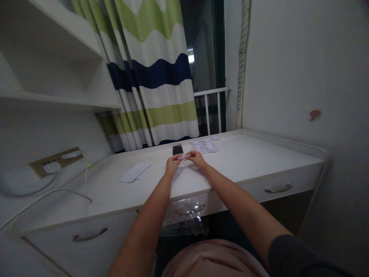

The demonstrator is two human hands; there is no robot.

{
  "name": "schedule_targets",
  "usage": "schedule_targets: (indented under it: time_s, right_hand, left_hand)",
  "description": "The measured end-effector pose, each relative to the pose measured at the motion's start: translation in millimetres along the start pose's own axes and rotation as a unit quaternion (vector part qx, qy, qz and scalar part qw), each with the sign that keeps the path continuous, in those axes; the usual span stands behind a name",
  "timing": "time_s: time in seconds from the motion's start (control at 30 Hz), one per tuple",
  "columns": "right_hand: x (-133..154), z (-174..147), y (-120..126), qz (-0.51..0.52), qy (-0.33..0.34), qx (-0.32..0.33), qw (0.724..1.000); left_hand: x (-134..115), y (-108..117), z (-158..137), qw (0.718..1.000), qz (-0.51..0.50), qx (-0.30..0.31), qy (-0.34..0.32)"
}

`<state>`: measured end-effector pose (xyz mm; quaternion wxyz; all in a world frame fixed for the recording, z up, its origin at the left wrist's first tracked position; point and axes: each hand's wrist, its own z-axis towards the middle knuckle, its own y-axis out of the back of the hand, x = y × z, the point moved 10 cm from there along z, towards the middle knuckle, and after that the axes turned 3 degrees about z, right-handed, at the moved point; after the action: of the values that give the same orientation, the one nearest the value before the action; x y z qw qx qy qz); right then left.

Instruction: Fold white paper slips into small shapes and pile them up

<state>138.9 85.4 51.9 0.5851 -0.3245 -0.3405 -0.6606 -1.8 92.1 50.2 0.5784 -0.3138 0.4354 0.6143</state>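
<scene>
Above the middle of the white desk, my left hand [173, 162] and my right hand [196, 158] are close together. Between them they pinch a small folded piece of white paper [185, 157], one end in each hand's fingertips. Just beyond my left hand lies a black phone-like object [178, 149]. Behind my right hand is a heap of small folded white paper pieces [205, 145]; their exact shape is too small to make out. Flat sheets of white paper [135, 172] lie on the desk to the left of my left hand.
The white desk [259, 154] runs along a striped curtain [164, 73] and a wall. A white cable [63, 190] crosses its left end near a socket strip [56, 161]. Clear plastic [184, 217] hangs at the middle drawer. A shelf [57, 96] juts out at upper left.
</scene>
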Motion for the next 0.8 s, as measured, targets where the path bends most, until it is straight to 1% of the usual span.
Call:
schedule_targets:
  time_s: [0.17,0.33,0.53,0.67,0.8]
  right_hand:
    - [-1.2,0.0,-0.5,0.026,-0.012,0.008,1.000]
    - [-5.9,-0.2,3.4,0.010,-0.033,-0.001,0.999]
    - [-1.9,-2.4,2.2,0.003,-0.039,0.010,0.999]
    - [0.0,-3.3,1.9,0.005,-0.042,0.007,0.999]
    - [-2.8,-3.4,1.0,0.022,-0.052,0.004,0.998]
  left_hand:
    - [3.4,1.9,-0.9,1.000,-0.015,-0.009,0.024]
    - [5.8,-1.1,-3.2,0.999,-0.026,0.011,0.038]
    - [13.5,-15.5,-9.2,0.986,-0.125,0.062,0.096]
    - [12.5,-19.5,-11.2,0.978,-0.167,0.071,0.104]
    - [13.3,-20.4,-9.7,0.976,-0.177,0.072,0.103]
